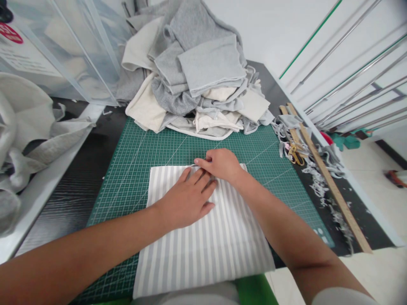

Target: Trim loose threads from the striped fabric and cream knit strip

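The striped cloth (203, 237) lay flat on the green cutting mat (133, 169), its long axis and its stripes running from you toward the fabric pile (197, 72), one short edge at the near table edge. Your left hand (187, 199) pressed flat on it, fingers straight and close together, holding nothing. Your right hand (221, 164) rested at the cloth's far edge, fingers curled, forefinger and thumb pinched on something thin and pale; you could not tell what it was. There was one striped cloth, one mat, one heap of grey and cream pieces, one pair of yellow-handled scissors (295, 153) and two wooden rulers (330, 186) at the right.
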Action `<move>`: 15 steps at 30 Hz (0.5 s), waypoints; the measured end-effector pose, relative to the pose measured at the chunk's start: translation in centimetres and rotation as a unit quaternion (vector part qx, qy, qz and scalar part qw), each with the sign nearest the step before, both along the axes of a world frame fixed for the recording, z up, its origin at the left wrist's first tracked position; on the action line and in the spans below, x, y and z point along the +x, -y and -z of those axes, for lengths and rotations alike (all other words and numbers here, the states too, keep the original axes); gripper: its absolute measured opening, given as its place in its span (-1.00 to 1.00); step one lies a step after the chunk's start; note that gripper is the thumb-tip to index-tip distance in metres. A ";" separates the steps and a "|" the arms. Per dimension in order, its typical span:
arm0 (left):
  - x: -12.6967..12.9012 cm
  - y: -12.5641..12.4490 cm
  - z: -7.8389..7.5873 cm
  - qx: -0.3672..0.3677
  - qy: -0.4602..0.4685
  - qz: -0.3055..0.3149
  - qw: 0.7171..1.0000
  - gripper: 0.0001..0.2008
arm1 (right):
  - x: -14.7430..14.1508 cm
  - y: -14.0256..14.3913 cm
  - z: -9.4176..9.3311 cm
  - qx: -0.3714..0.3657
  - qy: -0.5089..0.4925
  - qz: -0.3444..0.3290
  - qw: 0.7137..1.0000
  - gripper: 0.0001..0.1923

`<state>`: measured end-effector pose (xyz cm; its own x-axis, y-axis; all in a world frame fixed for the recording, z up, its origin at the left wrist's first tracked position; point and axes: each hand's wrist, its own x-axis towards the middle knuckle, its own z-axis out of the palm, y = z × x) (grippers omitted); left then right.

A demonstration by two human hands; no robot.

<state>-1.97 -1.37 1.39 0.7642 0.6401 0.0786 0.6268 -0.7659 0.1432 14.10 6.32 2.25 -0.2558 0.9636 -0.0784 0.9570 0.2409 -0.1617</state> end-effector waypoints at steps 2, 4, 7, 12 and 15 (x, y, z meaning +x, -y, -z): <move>0.0 0.0 0.0 -0.001 0.000 0.000 1.000 -0.50 | 0.2 -0.1 0.0 0.002 -0.003 -0.005 1.000 -0.41; 0.0 0.0 0.0 -0.005 0.001 0.001 1.000 -0.50 | 0.2 -0.2 0.0 0.007 -0.004 -0.012 1.000 -0.42; -0.1 0.0 0.1 -0.005 0.003 -0.001 1.000 -0.50 | 0.3 -0.2 0.0 0.013 -0.009 -0.019 1.000 -0.43; -0.1 0.0 0.1 -0.002 0.003 -0.002 1.000 -0.50 | 0.2 -0.1 0.0 0.014 -0.003 -0.019 1.000 -0.44; -0.1 0.0 0.0 0.001 0.002 0.000 1.000 -0.50 | 0.0 0.0 0.0 0.014 0.002 -0.013 1.000 -0.42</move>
<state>-2.09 -1.36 1.35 0.7645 0.6392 0.0832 0.6255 -0.7668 0.1437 14.13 6.31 2.22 -0.2808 0.9583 -0.0523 0.9509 0.2704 -0.1504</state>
